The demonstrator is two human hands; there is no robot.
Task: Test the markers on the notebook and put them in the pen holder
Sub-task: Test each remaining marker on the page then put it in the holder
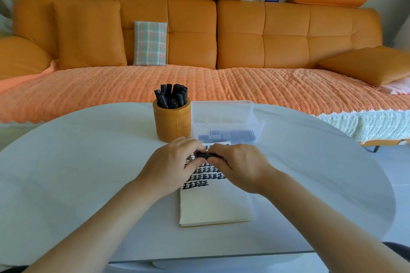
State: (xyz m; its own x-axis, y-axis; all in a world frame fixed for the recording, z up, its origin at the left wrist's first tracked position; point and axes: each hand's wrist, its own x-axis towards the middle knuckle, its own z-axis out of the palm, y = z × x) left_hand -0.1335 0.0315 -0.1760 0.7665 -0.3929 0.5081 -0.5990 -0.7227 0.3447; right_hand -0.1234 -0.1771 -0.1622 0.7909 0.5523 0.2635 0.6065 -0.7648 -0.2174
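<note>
Head view: left hand [175, 162] and right hand [239, 166] closed together on one black marker [207, 155], held level just above the notebook [216, 204]. Fingers of both hands wrapped over opposite ends of the barrel; only a short middle stretch visible. Cap on or off: cannot tell.

Step in hand, as judged: capping or uncapping, a pull or push along the marker's axis. Rows of bold black test strokes [203, 176] filling the upper part of the page; lower part blank.

Orange pen holder [172, 123] upright just beyond the notebook's far left corner, already crowded with black markers [172, 96]. Clear plastic case [224, 121] beside it on the right, more dark markers inside.

Next move, if uncapping: one stroke on blank paper below the last row. If capping: lift to the holder, tip down into a gap between the standing markers.
</note>
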